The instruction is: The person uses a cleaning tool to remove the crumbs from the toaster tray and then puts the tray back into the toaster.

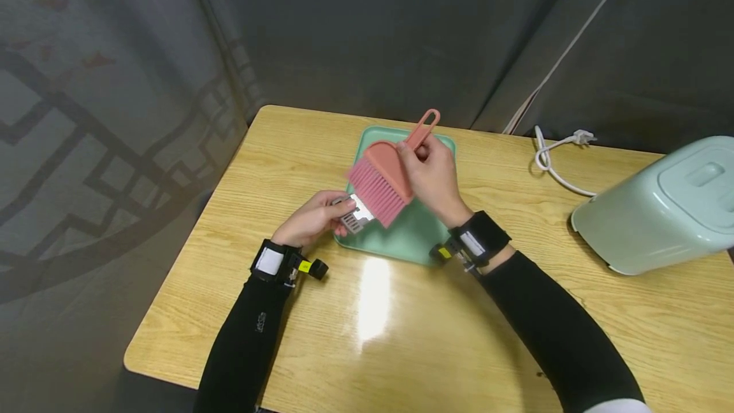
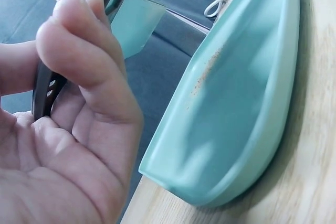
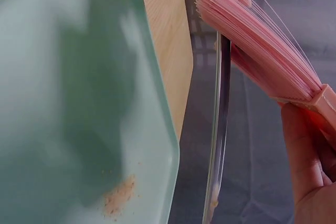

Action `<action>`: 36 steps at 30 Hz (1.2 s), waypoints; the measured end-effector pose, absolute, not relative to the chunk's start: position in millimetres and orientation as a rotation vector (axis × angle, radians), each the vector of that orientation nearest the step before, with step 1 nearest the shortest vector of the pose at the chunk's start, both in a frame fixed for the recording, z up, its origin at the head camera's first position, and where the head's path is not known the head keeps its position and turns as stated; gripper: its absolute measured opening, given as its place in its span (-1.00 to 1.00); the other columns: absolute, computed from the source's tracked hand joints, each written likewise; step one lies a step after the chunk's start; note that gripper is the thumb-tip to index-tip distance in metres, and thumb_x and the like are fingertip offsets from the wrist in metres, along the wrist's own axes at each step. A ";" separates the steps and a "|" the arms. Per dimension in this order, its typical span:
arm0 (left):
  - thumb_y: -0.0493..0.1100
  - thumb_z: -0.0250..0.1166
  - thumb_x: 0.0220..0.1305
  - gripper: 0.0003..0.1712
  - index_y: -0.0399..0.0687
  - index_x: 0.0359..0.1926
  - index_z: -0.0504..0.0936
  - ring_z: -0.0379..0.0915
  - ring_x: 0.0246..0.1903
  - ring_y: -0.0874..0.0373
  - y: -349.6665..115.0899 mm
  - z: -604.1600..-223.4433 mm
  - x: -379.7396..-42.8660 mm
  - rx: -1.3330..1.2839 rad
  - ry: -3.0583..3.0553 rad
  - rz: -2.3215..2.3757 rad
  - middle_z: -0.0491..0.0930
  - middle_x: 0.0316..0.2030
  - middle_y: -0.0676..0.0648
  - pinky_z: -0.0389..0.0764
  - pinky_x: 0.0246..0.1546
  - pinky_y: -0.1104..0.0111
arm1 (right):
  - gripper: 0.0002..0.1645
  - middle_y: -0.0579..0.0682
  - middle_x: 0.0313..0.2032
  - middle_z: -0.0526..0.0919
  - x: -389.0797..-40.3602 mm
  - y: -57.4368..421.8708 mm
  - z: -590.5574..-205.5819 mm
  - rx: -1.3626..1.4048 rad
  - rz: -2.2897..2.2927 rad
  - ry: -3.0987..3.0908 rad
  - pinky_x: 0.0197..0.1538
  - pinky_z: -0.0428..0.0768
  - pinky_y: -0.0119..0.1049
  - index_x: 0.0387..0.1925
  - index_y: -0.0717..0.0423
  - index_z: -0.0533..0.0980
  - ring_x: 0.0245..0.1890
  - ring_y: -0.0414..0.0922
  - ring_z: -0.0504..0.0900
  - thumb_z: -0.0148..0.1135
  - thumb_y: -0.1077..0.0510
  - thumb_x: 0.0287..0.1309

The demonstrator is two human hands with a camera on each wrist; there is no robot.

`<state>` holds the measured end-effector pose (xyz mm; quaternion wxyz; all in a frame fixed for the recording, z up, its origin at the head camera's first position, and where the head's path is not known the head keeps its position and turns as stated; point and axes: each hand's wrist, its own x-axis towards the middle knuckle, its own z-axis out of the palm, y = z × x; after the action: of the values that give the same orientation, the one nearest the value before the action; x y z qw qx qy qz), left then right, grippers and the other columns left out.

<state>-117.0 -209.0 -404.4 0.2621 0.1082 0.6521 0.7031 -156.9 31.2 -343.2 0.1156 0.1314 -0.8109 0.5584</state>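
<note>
Here's the right grip (image 1: 434,174) clasping the pink brush (image 1: 392,164), bristles (image 1: 377,192) against the scraper (image 1: 362,214) pinched in the left grip (image 1: 313,218) above the green tray (image 1: 408,234)'s left side, apparently sweeping off crumbs (image 3: 119,196), the next stroke needing both kept steady over it

Left hand (image 1: 311,217), right hand (image 1: 437,178) (both curled)

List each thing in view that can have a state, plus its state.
Metal plate: held, left hand
Pink brush: held, right hand, bristles at the plate
Green tray: on table, crumbs inside
Plug: unplugged
Cord: looped
Appliance: on table; power state unclear
</note>
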 end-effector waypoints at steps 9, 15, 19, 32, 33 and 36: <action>-0.26 0.04 0.56 -0.71 -0.49 0.02 0.51 0.52 -0.52 0.17 -209.1 -406.3 -116.8 0.272 1.768 1.907 0.63 -0.33 -0.15 0.60 -0.47 0.43 | -0.69 0.13 -0.42 0.63 -166.9 49.8 -342.9 0.318 1.604 -2.381 -0.51 0.51 -0.45 -0.08 0.30 0.56 -0.52 -0.14 0.57 0.22 0.07 0.43; -0.27 0.03 0.56 -0.66 -0.54 0.09 0.47 0.52 -0.50 0.17 -209.9 -406.7 -116.2 0.267 1.765 1.903 0.64 -0.32 -0.15 0.60 -0.47 0.44 | -0.68 0.14 -0.41 0.62 -174.1 57.8 -343.5 0.284 1.578 -2.386 -0.50 0.50 -0.49 -0.07 0.29 0.54 -0.50 -0.17 0.57 0.21 0.07 0.44; -0.28 0.03 0.55 -0.66 -0.56 0.10 0.47 0.53 -0.50 0.17 -210.2 -406.5 -116.1 0.267 1.765 1.907 0.64 -0.32 -0.14 0.60 -0.47 0.45 | -0.68 0.14 -0.41 0.61 -178.0 62.8 -342.9 0.266 1.563 -2.388 -0.51 0.50 -0.50 -0.07 0.29 0.54 -0.51 -0.20 0.57 0.21 0.06 0.44; -0.27 0.03 0.56 -0.61 -0.57 0.16 0.44 0.51 -0.51 0.17 -212.1 -406.1 -113.7 0.261 1.760 1.910 0.64 -0.30 -0.14 0.59 -0.47 0.44 | -0.65 0.01 -0.49 0.54 -192.3 85.6 -346.0 0.194 1.550 -2.349 -0.53 0.48 -0.51 -0.09 0.29 0.55 -0.56 -0.26 0.54 0.20 0.02 0.45; -0.27 0.03 0.56 -0.61 -0.57 0.16 0.44 0.51 -0.51 0.17 -212.1 -405.9 -113.5 0.261 1.762 1.908 0.64 -0.30 -0.14 0.59 -0.48 0.44 | -0.64 -0.01 -0.50 0.53 -192.9 87.3 -346.1 0.183 1.545 -2.350 -0.54 0.47 -0.51 -0.09 0.29 0.55 -0.56 -0.27 0.53 0.19 0.02 0.45; -0.27 0.03 0.56 -0.62 -0.58 0.16 0.44 0.51 -0.51 0.18 -212.2 -405.9 -113.3 0.260 1.765 1.903 0.64 -0.31 -0.14 0.59 -0.48 0.45 | -0.63 -0.04 -0.49 0.53 -194.4 92.1 -346.4 0.150 1.541 -2.351 -0.53 0.48 -0.52 -0.07 0.29 0.55 -0.55 -0.28 0.54 0.18 0.00 0.45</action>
<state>-113.3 -212.2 -405.9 0.2635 0.0963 0.6528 0.7037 -194.4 92.1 -346.4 0.1625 0.0525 -0.8240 0.5402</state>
